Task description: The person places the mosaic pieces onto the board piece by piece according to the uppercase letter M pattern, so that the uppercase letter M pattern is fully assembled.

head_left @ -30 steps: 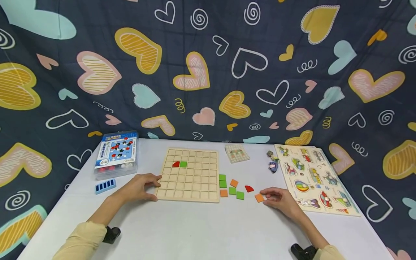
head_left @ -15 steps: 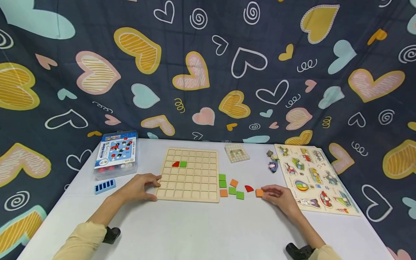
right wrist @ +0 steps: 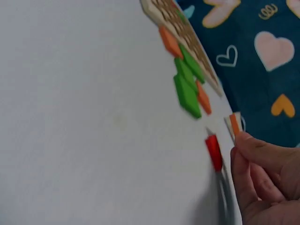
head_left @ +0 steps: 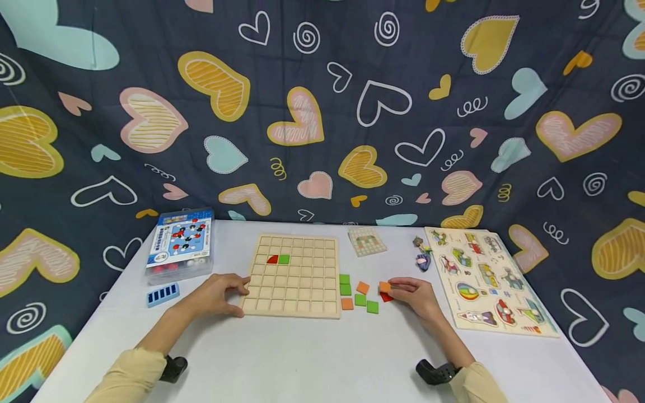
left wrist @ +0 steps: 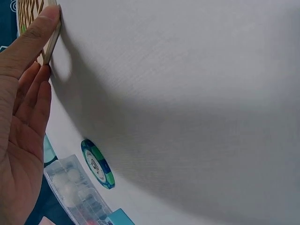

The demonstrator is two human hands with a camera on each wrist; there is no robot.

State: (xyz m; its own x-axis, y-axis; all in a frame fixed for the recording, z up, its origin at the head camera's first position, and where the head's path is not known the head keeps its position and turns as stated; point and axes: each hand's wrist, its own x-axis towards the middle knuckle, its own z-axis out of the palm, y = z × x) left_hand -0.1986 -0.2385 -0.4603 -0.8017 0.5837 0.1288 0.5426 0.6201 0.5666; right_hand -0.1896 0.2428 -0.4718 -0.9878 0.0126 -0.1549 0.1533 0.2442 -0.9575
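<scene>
In the head view my right hand (head_left: 417,296) pinches an orange square tile (head_left: 385,287) between thumb and fingers, raised over a red quarter-round piece (head_left: 386,298). The right wrist view has the tile (right wrist: 235,124) at my fingertips, with the red piece (right wrist: 214,152) on the table beside it. My left hand (head_left: 216,295) rests its fingers and thumb against the left edge of a wooden grid board (head_left: 297,285). Two pieces sit in the grid, a red quarter-round (head_left: 272,259) and a green square (head_left: 284,259).
Right of the board lie several green tiles (head_left: 360,300) and orange tiles (head_left: 347,304). Behind them is a pattern card (head_left: 367,241). Small figures (head_left: 422,261) and a picture puzzle board (head_left: 496,285) are at right. A plastic box (head_left: 180,243) and a light-blue slotted item (head_left: 163,295) are at left.
My right hand has picked up the orange tile and carried it left, over the red quarter-round piece. The left hand keeps its place at the board's edge.
</scene>
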